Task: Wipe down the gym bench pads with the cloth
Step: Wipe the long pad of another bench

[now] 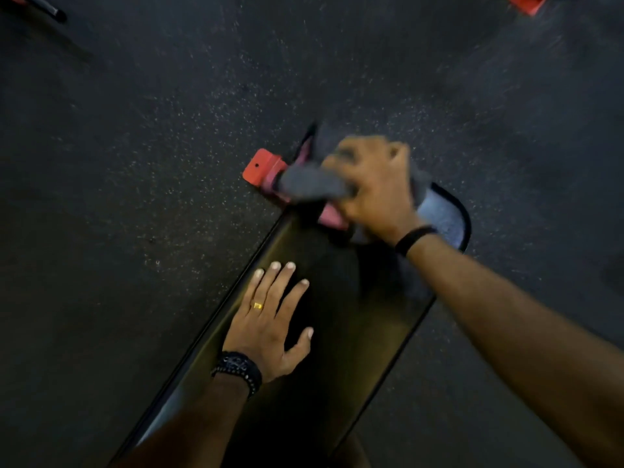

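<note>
- Bench pads: two visible; one long black pad (324,332) runs diagonally, one smaller pad (445,214) lies beyond its far end
- Cloth (314,185): one, grey, blurred, bunched at the far end of the long pad, over the red frame foot (261,168)
- Right hand (374,184): fingers curled round the cloth
- Left hand (270,322): fingers spread, palm flat on the long pad near its left edge; one gold ring (258,305)
- Floor (169,130): dark, speckled; a second red foot (526,3) at the top right corner
</note>
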